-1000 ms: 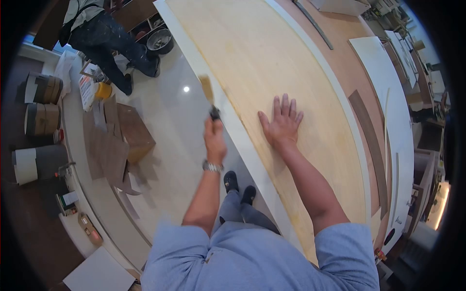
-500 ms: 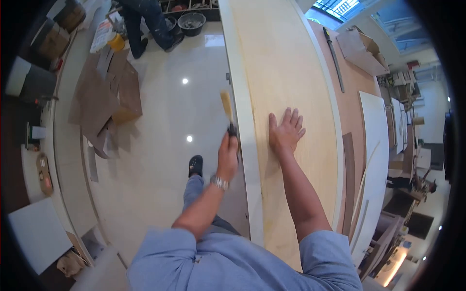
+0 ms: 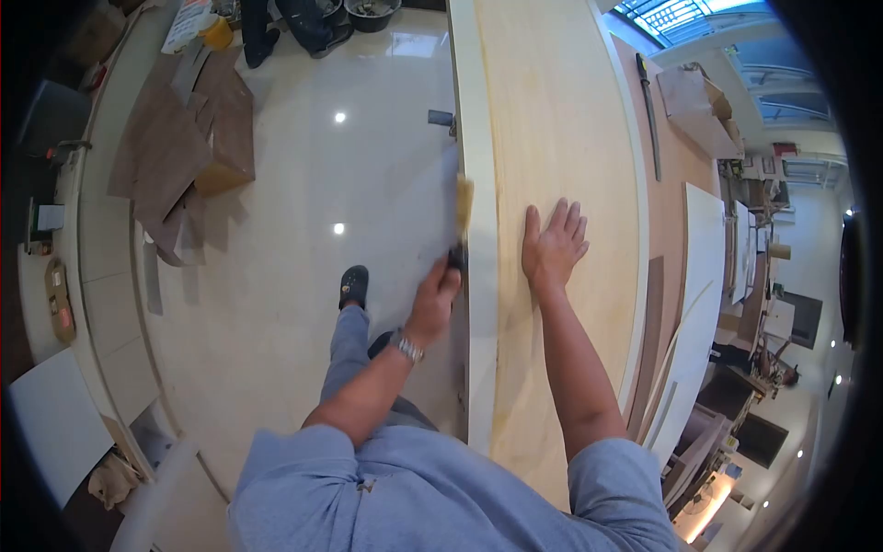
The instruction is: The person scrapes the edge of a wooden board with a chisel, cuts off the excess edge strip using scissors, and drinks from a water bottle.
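Note:
My left hand (image 3: 434, 302), with a metal-banded watch at the wrist, is closed around the dark handle of a narrow tool with a flat yellowish end (image 3: 465, 204). Blur hides its exact kind. The tool points away from me and is at the white left edge of a long pale wooden panel (image 3: 561, 110); whether it touches that edge I cannot tell. Flat on the panel's face lies my right hand (image 3: 554, 248), empty, fingers spread and pointing away from me.
Right of the panel, a long dark file-like tool (image 3: 649, 115), a cardboard box (image 3: 690, 106) and a white board (image 3: 696, 248) lie on a brown surface. Brown sheets (image 3: 166, 138) are piled on the floor at left. Another person's legs (image 3: 299, 23) and a black bucket (image 3: 372, 13) are at the far end.
My left hand and the tool have moved right to the panel's edge. My right hand stays flat on the panel. The view has shifted slightly.

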`<state>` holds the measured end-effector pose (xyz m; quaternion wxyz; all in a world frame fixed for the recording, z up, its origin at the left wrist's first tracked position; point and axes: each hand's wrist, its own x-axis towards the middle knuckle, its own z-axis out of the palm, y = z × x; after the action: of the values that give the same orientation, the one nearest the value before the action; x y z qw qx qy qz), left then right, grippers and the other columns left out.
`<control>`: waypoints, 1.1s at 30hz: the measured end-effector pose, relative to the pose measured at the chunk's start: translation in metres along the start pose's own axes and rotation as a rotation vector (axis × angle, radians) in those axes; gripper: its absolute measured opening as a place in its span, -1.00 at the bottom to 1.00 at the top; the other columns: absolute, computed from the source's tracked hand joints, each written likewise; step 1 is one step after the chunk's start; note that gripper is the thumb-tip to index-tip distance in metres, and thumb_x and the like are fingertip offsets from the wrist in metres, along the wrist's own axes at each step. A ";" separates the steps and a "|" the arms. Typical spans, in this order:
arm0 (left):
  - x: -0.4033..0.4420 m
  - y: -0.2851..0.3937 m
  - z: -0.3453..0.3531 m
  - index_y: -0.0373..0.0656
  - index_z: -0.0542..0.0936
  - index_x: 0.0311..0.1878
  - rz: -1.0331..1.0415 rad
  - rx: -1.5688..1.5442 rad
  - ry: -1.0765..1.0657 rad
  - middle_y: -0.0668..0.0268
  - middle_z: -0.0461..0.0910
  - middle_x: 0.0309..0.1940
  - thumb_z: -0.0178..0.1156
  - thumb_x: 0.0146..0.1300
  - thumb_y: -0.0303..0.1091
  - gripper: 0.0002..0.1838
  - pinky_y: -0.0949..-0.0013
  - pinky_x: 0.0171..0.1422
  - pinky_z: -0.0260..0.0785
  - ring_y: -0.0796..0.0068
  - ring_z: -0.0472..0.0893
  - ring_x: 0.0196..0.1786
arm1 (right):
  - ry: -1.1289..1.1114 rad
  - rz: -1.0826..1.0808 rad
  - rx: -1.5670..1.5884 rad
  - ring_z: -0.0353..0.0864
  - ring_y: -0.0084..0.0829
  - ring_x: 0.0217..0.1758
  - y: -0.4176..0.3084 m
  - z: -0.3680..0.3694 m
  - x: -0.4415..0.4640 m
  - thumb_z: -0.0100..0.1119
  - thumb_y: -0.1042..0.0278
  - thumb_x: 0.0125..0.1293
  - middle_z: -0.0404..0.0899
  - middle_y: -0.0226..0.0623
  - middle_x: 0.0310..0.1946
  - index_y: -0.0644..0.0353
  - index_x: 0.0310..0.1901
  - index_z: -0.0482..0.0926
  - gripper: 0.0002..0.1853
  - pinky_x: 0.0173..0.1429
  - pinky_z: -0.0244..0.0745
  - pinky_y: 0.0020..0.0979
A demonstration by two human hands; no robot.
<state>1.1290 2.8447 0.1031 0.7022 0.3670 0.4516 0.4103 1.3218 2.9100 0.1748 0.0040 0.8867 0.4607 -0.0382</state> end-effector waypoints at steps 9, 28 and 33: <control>0.178 0.074 0.001 -0.32 0.38 0.41 0.281 -0.140 0.091 0.23 0.61 0.16 -0.01 0.57 -0.23 -0.52 0.42 0.32 0.32 0.49 0.53 0.16 | -0.040 0.026 0.004 -0.24 -0.08 0.69 -0.006 -0.006 0.006 -0.23 -0.35 0.48 -0.12 -0.14 0.62 0.13 0.57 0.04 -0.15 0.65 -0.32 0.12; 0.263 0.102 0.001 -0.34 0.50 0.27 0.332 -0.077 0.210 0.31 0.61 -0.01 0.03 0.54 -0.23 -0.59 0.44 0.17 0.36 0.53 0.51 -0.02 | -0.085 0.043 0.015 -0.30 -0.06 0.69 -0.004 -0.008 0.009 -0.15 -0.31 0.45 -0.15 -0.11 0.62 0.16 0.57 0.03 -0.14 0.64 -0.41 0.11; 0.223 0.090 0.006 -0.36 0.49 0.26 0.255 -0.094 0.239 0.38 0.61 -0.13 0.03 0.55 -0.23 -0.59 0.48 0.09 0.36 0.58 0.49 -0.13 | -0.098 0.030 0.019 -0.29 -0.03 0.68 -0.004 -0.010 0.010 -0.13 -0.30 0.45 -0.14 -0.08 0.62 0.16 0.56 0.04 -0.14 0.63 -0.40 0.14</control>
<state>1.1693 3.0822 0.1104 0.6020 0.3367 0.4619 0.5575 1.3251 2.9211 0.1840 0.0187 0.8906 0.4462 -0.0859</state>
